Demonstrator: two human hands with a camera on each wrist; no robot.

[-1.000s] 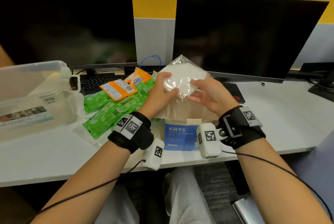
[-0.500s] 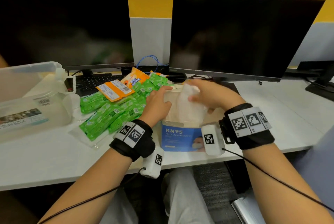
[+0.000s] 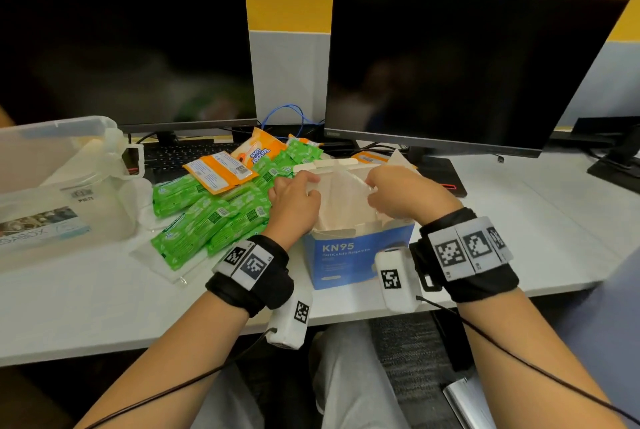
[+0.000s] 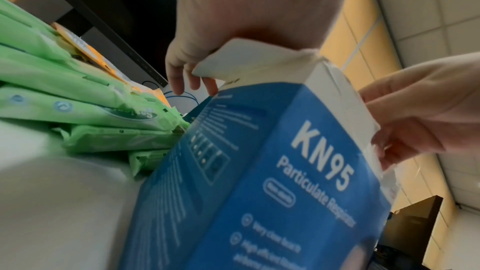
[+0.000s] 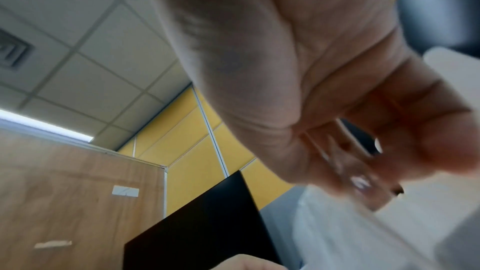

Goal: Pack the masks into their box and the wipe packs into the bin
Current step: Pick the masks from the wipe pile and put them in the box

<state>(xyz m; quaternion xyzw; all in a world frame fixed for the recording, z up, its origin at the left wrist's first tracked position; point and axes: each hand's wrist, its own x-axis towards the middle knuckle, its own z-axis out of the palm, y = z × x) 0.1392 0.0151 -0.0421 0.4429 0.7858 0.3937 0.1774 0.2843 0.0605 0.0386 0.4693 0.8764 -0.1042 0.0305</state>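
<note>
A blue KN95 mask box [image 3: 356,255] stands open near the desk's front edge. A white mask in a clear bag [image 3: 343,200] stands upright in its opening. My right hand [image 3: 374,189] pinches the bag's right edge at the box's right wall. My left hand [image 3: 304,186] curls over the box's left flap [image 4: 233,59], thumb against the mask. A heap of green wipe packs [image 3: 207,217] with orange packs [image 3: 221,172] on top lies left of the box. The clear bin [image 3: 59,124] stands at far left. The right wrist view is blurred.
Two dark monitors [image 3: 450,65] stand behind, with a keyboard [image 3: 173,158] under the left one. A flat white bagged item [image 3: 156,259] sticks out beneath the green packs. Bare white desk [image 3: 536,221] lies right of the box.
Both hands have brought the bagged mask down from above the box into its opening. The left hand has shifted from the mask to the box's left edge.
</note>
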